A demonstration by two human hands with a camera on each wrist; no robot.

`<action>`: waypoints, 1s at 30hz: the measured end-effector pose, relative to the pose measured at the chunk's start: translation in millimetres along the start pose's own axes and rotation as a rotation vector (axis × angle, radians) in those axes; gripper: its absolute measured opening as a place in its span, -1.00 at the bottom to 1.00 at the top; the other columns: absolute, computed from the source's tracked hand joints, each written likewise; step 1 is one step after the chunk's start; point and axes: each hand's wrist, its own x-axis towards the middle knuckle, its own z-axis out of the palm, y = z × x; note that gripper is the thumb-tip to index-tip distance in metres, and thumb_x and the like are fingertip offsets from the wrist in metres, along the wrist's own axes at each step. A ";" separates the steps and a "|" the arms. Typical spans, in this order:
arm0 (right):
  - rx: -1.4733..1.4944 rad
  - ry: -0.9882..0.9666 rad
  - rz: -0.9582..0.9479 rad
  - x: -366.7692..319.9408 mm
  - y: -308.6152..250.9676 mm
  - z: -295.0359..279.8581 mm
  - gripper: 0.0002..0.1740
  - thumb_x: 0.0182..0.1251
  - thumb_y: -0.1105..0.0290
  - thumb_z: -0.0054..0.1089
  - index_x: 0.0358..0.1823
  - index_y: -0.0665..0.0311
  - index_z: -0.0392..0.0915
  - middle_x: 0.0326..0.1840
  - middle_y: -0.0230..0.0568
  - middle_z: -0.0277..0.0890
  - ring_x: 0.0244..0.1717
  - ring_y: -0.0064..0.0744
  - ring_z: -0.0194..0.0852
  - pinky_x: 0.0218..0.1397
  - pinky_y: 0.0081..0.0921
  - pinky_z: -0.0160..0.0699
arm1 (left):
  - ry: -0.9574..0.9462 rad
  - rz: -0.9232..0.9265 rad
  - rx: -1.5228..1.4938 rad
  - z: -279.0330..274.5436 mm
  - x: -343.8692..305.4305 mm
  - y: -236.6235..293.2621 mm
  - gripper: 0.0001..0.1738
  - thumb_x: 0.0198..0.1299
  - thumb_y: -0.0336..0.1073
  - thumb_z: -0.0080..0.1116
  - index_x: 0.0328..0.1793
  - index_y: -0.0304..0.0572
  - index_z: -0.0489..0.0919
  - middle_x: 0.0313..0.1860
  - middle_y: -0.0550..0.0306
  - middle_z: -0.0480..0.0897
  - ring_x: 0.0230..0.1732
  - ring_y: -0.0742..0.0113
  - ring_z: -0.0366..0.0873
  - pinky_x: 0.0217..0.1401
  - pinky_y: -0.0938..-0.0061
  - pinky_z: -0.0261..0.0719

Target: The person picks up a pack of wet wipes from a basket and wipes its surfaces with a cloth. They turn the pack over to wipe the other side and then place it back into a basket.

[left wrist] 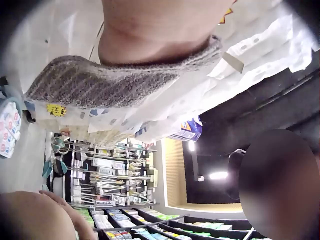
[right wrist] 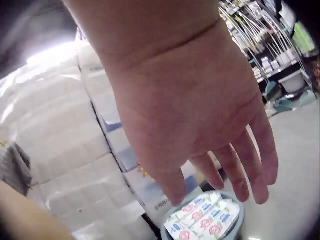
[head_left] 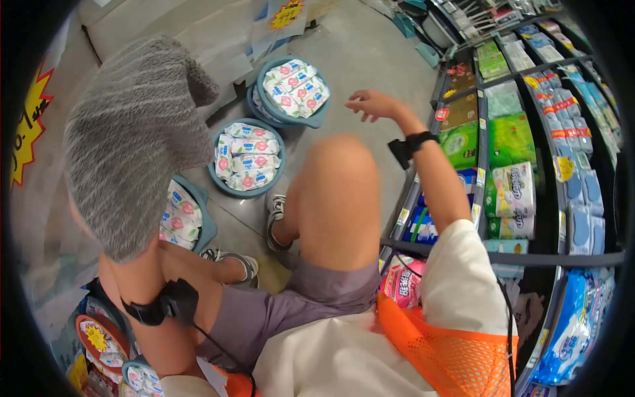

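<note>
A grey striped, fuzzy cloth (head_left: 135, 132) covers my raised left hand, hiding its fingers; I cannot tell whether they grip it. In the left wrist view, the edge of the grey cloth (left wrist: 115, 82) lies around the base of the hand. My right hand (head_left: 374, 106) is held out in the air over the floor, fingers relaxed and spread, with nothing in it. The right wrist view shows the palm of that hand (right wrist: 195, 110) and its separated fingers. Near it stands a blue-grey basin (head_left: 322, 118) filled with white packs of wipes (head_left: 296, 87).
Another blue basin (head_left: 213, 175) of white packs stands before my knees, and one more (head_left: 208, 231) sits partly beneath the cloth. Shelves (head_left: 477, 152) of packaged goods line the right side. White wrapped stacks (right wrist: 65, 155) rise on the left. An orange basin (head_left: 83, 334) lies lower left.
</note>
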 end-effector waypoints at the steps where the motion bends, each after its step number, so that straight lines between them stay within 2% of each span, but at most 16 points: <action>1: 0.110 0.018 0.027 33.2 4.1 14.0 -0.29 0.48 -0.17 0.24 0.28 0.37 0.59 0.07 0.03 0.73 -0.26 -0.24 0.81 -0.21 -0.30 0.80 | -0.019 0.053 0.239 -14.3 -13.6 -11.2 -0.46 0.53 -0.15 -0.02 0.50 -0.28 0.51 0.45 -0.19 0.57 0.43 -0.15 0.53 0.51 -0.01 0.53; 4: 0.346 0.125 0.148 105.1 18.5 52.5 -0.39 0.48 -0.08 0.24 0.16 0.40 0.65 -0.11 -0.02 0.78 -0.38 -0.25 0.80 -0.33 -0.31 0.78 | -0.096 0.156 0.774 -50.4 -51.5 -39.6 -0.47 0.51 -0.16 0.02 0.50 -0.25 0.52 0.46 -0.18 0.56 0.44 -0.16 0.52 0.51 0.00 0.52; 6: 0.370 0.129 0.182 133.5 27.4 72.9 -0.45 0.47 -0.01 0.24 0.10 0.41 0.67 -0.22 -0.05 0.79 -0.43 -0.27 0.78 -0.38 -0.32 0.76 | -0.109 0.191 1.012 -62.5 -67.4 -47.2 -0.47 0.49 -0.18 0.06 0.50 -0.23 0.53 0.46 -0.17 0.56 0.45 -0.16 0.52 0.51 0.00 0.51; 8: 0.409 0.147 0.214 145.3 24.1 85.4 -0.54 0.43 0.09 0.26 0.05 0.39 0.69 -0.31 -0.10 0.80 -0.49 -0.33 0.76 -0.45 -0.36 0.70 | -0.114 0.223 1.151 -69.6 -72.9 -49.6 -0.48 0.48 -0.19 0.09 0.50 -0.21 0.53 0.47 -0.16 0.55 0.46 -0.16 0.51 0.51 0.01 0.51; 11: 0.386 0.138 0.287 153.7 19.2 95.5 -0.62 0.41 0.15 0.28 0.01 0.34 0.70 -0.29 -0.08 0.81 -0.50 -0.36 0.75 -0.50 -0.42 0.64 | -0.107 0.279 1.285 -73.8 -72.3 -48.5 -0.48 0.46 -0.21 0.13 0.49 -0.18 0.54 0.48 -0.15 0.55 0.47 -0.16 0.50 0.51 0.02 0.50; 13: 0.502 0.108 0.289 151.0 19.0 100.8 -0.68 0.41 0.22 0.28 -0.03 0.33 0.69 -0.31 -0.07 0.80 -0.52 -0.36 0.74 -0.52 -0.44 0.63 | -0.115 0.324 1.411 -66.5 -73.2 -44.5 -0.48 0.44 -0.22 0.17 0.49 -0.16 0.55 0.48 -0.15 0.54 0.48 -0.16 0.49 0.51 0.02 0.49; 17: 0.692 0.177 0.311 171.6 26.9 127.9 -0.77 0.38 0.31 0.34 -0.14 0.37 0.70 -0.38 -0.14 0.79 -0.57 -0.38 0.72 -0.56 -0.46 0.67 | -0.124 0.456 1.773 -43.8 -55.5 8.1 -0.55 0.37 -0.21 0.20 0.37 0.04 0.63 0.38 -0.10 0.63 0.41 -0.19 0.56 0.42 0.03 0.55; 18: 0.737 0.189 0.305 168.4 25.6 132.4 -0.82 0.38 0.37 0.29 -0.13 0.35 0.69 -0.40 -0.12 0.78 -0.55 -0.36 0.73 -0.54 -0.45 0.67 | -0.109 0.526 1.789 -41.9 -53.9 16.4 -0.54 0.36 -0.21 0.21 0.38 0.03 0.63 0.37 -0.09 0.64 0.40 -0.18 0.56 0.42 0.04 0.56; 19: 0.781 0.206 0.298 167.4 23.1 133.7 -0.85 0.38 0.43 0.24 -0.12 0.32 0.69 -0.42 -0.11 0.77 -0.54 -0.34 0.74 -0.53 -0.44 0.67 | -0.119 0.516 1.758 -47.5 -56.4 11.1 -0.55 0.36 -0.21 0.21 0.37 0.03 0.64 0.35 -0.08 0.65 0.37 -0.16 0.58 0.38 0.05 0.57; 21: 0.843 0.164 0.313 200.2 54.4 148.1 -0.85 0.38 0.40 0.24 -0.24 0.31 0.73 -0.47 -0.14 0.76 -0.53 -0.33 0.76 -0.51 -0.41 0.68 | -0.151 0.441 1.609 -74.2 -64.3 -21.3 -0.57 0.36 -0.21 0.22 0.35 0.03 0.65 0.31 -0.07 0.67 0.32 -0.14 0.61 0.32 0.07 0.60; 23: 0.744 0.311 0.191 202.4 59.3 156.1 -0.75 0.37 0.34 0.24 -0.37 0.37 0.74 -0.51 -0.11 0.75 -0.52 -0.28 0.77 -0.44 -0.35 0.70 | -0.175 0.353 1.477 -99.1 -65.5 -58.2 -0.59 0.36 -0.21 0.22 0.32 0.04 0.67 0.26 -0.06 0.69 0.26 -0.12 0.64 0.26 0.09 0.62; 25: 0.569 0.410 0.245 198.8 57.8 161.1 -0.66 0.36 0.26 0.24 -0.39 0.43 0.75 -0.54 -0.07 0.73 -0.51 -0.23 0.78 -0.37 -0.30 0.72 | -0.205 0.307 1.394 -114.6 -60.5 -81.9 -0.60 0.36 -0.22 0.22 0.30 0.04 0.68 0.22 -0.05 0.72 0.21 -0.10 0.67 0.20 0.10 0.65; 28: 0.587 0.494 0.237 166.9 32.5 154.5 -0.60 0.35 0.20 0.28 -0.38 0.49 0.73 -0.52 -0.03 0.73 -0.49 -0.17 0.80 -0.30 -0.27 0.74 | -0.263 0.275 1.316 -127.2 -51.4 -107.7 -0.63 0.36 -0.22 0.23 0.27 0.05 0.71 0.15 -0.03 0.75 0.12 -0.07 0.72 0.11 0.13 0.69; 30: 0.753 0.477 0.186 179.9 39.6 164.0 -0.63 0.36 0.28 0.28 -0.41 0.53 0.72 -0.55 0.01 0.71 -0.58 -0.18 0.76 -0.43 -0.26 0.75 | -0.317 0.273 1.280 -134.3 -43.5 -131.8 -0.64 0.36 -0.23 0.23 0.25 0.05 0.72 0.10 -0.02 0.78 0.07 -0.04 0.75 0.05 0.14 0.71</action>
